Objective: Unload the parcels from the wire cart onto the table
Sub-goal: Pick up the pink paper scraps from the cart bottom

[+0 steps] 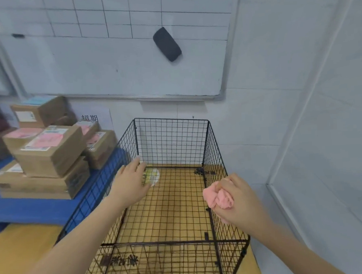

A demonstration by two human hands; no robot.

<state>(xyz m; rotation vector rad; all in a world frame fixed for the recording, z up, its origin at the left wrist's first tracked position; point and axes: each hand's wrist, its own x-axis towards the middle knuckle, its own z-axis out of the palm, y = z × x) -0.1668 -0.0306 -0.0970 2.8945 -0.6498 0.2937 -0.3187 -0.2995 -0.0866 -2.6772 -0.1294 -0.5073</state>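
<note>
The black wire cart (171,137) stands in the middle against the wall, and no parcels show inside it; a small white and yellow label (154,175) lies on its floor. Several brown cardboard parcels (49,151) with pink and white labels are stacked on the blue table (32,209) at the left. My left hand (130,182) reaches over the cart's left wall with fingers straight, above the label. My right hand (237,201) hovers over the cart's right wall and grips a crumpled pink cloth (218,197).
A whiteboard (118,56) with a drawn grid hangs on the wall behind, a black eraser (167,44) stuck to it. A white wall closes in at the right. Yellow wood-patterned floor shows under the cart. A paper sign hangs behind the parcels.
</note>
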